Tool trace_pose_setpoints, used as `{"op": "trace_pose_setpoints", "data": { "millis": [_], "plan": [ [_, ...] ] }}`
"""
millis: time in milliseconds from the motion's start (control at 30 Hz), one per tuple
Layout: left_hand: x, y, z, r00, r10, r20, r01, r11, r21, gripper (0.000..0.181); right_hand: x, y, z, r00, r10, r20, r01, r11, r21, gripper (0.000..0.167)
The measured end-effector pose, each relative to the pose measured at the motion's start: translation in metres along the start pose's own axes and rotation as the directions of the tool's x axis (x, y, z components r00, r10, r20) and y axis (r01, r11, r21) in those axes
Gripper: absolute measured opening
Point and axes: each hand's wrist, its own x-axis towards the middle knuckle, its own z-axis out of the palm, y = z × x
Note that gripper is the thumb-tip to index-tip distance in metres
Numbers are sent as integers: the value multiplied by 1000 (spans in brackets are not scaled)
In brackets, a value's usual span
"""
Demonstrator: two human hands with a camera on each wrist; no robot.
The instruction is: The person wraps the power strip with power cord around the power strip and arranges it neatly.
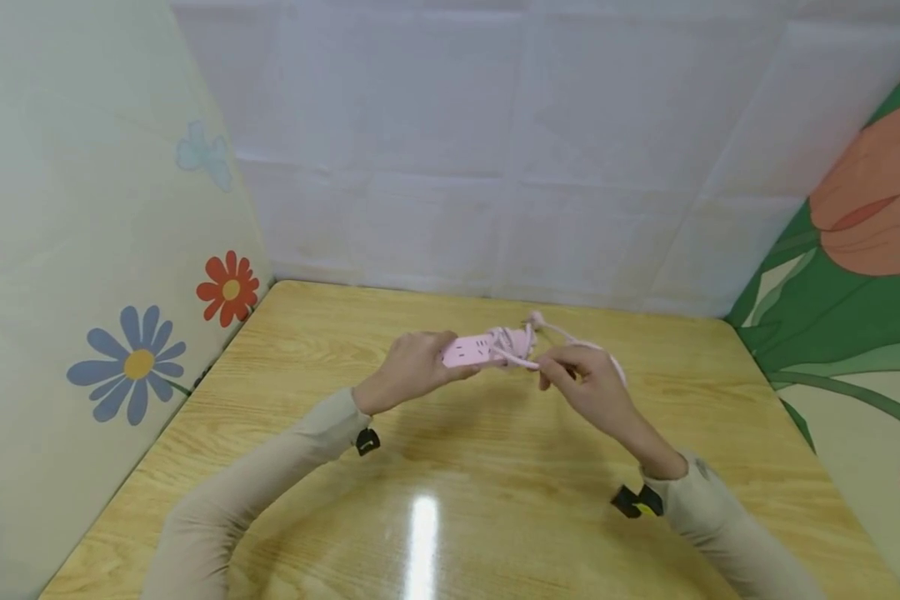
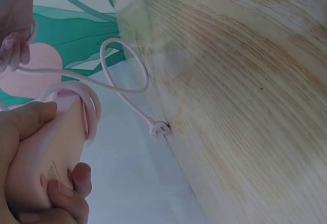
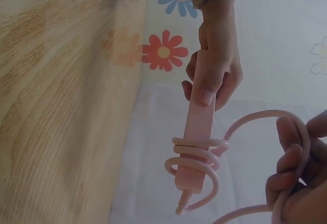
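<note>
A pink power strip (image 1: 462, 352) is held above the table by my left hand (image 1: 414, 367), whose fingers and thumb grip its left end. Several turns of pink cord (image 3: 196, 155) wrap around the strip's other end. My right hand (image 1: 587, 385) pinches the cord to the right of the strip, and in the right wrist view the cord passes across its curled fingers (image 3: 289, 165). From there the loose cord loops away to a round plug (image 2: 160, 129), which hangs free beyond the strip.
The wooden table (image 1: 420, 450) lies under both hands. A pale sheet (image 1: 435, 150) stands behind it, with a flower-printed sheet (image 1: 37, 250) on the left and a green and orange printed one (image 1: 862, 333) on the right.
</note>
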Motion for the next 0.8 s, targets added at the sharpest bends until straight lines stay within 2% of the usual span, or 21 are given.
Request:
{"op": "trace_pose_setpoints", "data": {
  "millis": [133,267,367,567,700,800],
  "plan": [
    [0,-1,-3,998,-54,27,56,995,-83,47,-2,5,-6,988,65,143,-78,993,87,21],
    [1,-2,-6,995,-101,10,101,978,-184,47,-1,11,-13,949,86,302,-143,975,172,21],
    [2,-1,-7,992,-124,-5,120,964,-239,47,-1,16,-16,911,77,405,-188,953,239,23],
    [2,1,-10,989,-150,-5,142,945,-296,49,-2,26,-17,827,56,560,-306,880,364,26],
    [2,1,-12,986,-167,-6,157,938,-308,48,-3,36,-19,771,79,632,-370,863,344,29],
    [1,1,-13,985,-170,1,162,934,-319,47,-4,44,-22,720,117,684,-445,834,326,31]
  ]
}}
